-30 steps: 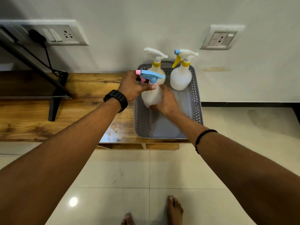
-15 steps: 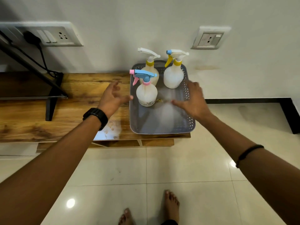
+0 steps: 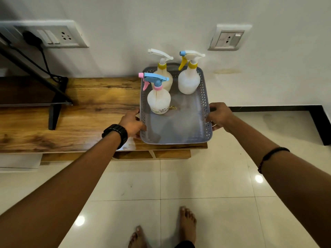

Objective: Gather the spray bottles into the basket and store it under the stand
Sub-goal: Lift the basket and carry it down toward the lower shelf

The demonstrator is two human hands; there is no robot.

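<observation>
A grey perforated basket [image 3: 180, 138] sits on the right end of the wooden stand [image 3: 89, 113]. Three white spray bottles stand upright inside it: one with a blue and pink trigger [image 3: 158, 100] at the left, one with a white trigger and yellow collar [image 3: 163, 76] behind it, and one with a yellow and blue trigger [image 3: 189, 79] at the back right. My left hand [image 3: 132, 123] grips the basket's left rim. My right hand [image 3: 219, 116] grips the right rim.
A black TV leg [image 3: 55, 102] and a plugged-in cable [image 3: 38, 56] stand at the left of the stand. Open shelf slots [image 3: 152, 154] show below the top. White wall with two socket plates behind; glossy tiled floor and my bare feet below.
Both hands let go of the blue and pink bottle, which now stands in the basket. They spread apart and closed on the basket's left and right rims.
</observation>
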